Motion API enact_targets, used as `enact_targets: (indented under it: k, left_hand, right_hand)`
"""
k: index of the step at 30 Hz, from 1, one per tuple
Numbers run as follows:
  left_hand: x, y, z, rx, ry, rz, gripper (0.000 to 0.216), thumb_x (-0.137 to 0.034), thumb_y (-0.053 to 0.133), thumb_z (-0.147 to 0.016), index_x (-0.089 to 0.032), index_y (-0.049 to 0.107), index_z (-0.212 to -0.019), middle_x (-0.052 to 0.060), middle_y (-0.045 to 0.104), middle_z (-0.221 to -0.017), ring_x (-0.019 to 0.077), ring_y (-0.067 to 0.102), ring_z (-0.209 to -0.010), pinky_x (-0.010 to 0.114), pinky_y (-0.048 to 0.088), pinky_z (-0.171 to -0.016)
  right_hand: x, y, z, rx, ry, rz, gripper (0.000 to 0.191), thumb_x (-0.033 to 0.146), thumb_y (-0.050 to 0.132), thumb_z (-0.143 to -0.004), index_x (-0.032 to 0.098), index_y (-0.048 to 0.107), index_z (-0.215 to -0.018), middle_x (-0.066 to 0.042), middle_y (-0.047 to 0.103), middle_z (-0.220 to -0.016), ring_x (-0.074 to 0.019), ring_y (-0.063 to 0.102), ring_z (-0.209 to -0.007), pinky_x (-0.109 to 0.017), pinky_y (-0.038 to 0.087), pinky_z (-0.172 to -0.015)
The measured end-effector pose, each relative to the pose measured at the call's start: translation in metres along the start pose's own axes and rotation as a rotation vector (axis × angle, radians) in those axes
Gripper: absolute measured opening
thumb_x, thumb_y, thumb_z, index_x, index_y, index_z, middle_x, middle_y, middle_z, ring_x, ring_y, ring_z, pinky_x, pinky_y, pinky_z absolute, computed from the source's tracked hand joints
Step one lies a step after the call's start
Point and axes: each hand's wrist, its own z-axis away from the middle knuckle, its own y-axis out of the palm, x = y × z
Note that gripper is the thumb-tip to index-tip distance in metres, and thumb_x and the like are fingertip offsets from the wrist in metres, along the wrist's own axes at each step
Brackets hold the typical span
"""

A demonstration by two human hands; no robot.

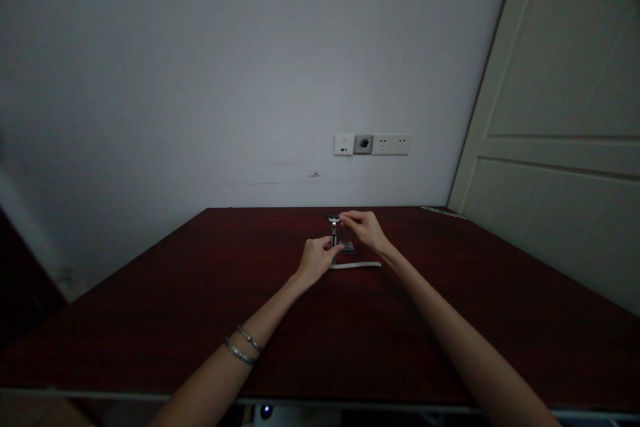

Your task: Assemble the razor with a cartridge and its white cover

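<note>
My left hand (pixel 316 258) is closed around the handle of a razor (pixel 334 229), which stands upright with its dark, wide head at the top. At the right end of that head, the thumb and fingers of my right hand (pixel 365 228) are pinched together on it. Just behind the left fingertips lies a small clear plastic case (pixel 347 247); its contents are too dim to make out. A thin white strip (pixel 356 265) lies flat on the table in front of the case, its left end close under the left hand.
The dark red wooden table (pixel 225 307) reaches back to a pale wall (pixel 225 80). Sockets (pixel 391 144) are set in the wall above its back edge. A cream panelled door (pixel 560 147) borders the right side. Below the front edge a small light (pixel 267 410) glows.
</note>
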Motion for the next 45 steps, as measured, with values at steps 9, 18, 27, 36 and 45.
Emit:
enact_targets:
  k: [9,18,27,36,45]
  left_hand:
    - [-0.002,0.002,-0.001,0.001,0.002,0.005,0.029,-0.037,0.057,-0.075,-0.01,0.068,-0.073,0.001,0.062,-0.059,0.01,0.047,-0.052,0.02,0.035,-0.052]
    - [-0.008,0.0,-0.002,0.046,-0.019,-0.005,0.031,-0.038,0.057,-0.074,-0.01,0.069,-0.072,-0.001,0.058,-0.056,0.0092,0.043,-0.052,0.019,0.03,-0.049]
    - [-0.009,-0.005,0.0,0.006,0.041,-0.073,0.03,-0.036,0.054,-0.077,-0.011,0.07,-0.078,-0.001,0.057,-0.055,0.0084,0.041,-0.05,0.019,0.03,-0.052]
    - [-0.011,-0.008,0.001,0.006,0.031,-0.132,0.028,-0.034,0.054,-0.078,-0.011,0.069,-0.077,0.002,0.062,-0.06,0.0109,0.046,-0.053,0.02,0.033,-0.054]
    - [-0.009,-0.007,0.003,-0.007,0.081,-0.099,0.027,-0.033,0.053,-0.08,-0.012,0.069,-0.083,0.003,0.067,-0.069,0.0125,0.054,-0.058,0.02,0.037,-0.059]
  right_hand:
    - [0.001,-0.004,-0.001,0.045,-0.034,0.01,0.026,0.034,0.053,-0.077,0.013,0.066,-0.069,-0.003,0.063,-0.065,-0.016,0.056,-0.062,-0.025,0.041,-0.06]
    - [0.013,-0.015,0.001,0.12,-0.138,0.133,0.025,0.03,0.05,-0.081,0.014,0.064,-0.069,-0.002,0.059,-0.066,-0.0141,0.052,-0.063,-0.024,0.039,-0.061]
    - [0.012,-0.015,0.0,0.09,-0.12,0.123,0.026,0.033,0.05,-0.081,0.015,0.065,-0.071,-0.004,0.062,-0.068,-0.015,0.055,-0.065,-0.024,0.041,-0.062]
    - [0.007,-0.014,-0.001,0.055,-0.049,0.093,0.029,0.037,0.052,-0.079,0.014,0.069,-0.076,-0.005,0.067,-0.072,-0.0179,0.059,-0.068,-0.027,0.043,-0.064]
    - [0.002,-0.012,-0.002,0.032,-0.032,0.074,0.028,0.036,0.053,-0.078,0.013,0.069,-0.077,-0.006,0.069,-0.074,-0.0191,0.06,-0.07,-0.028,0.044,-0.066]
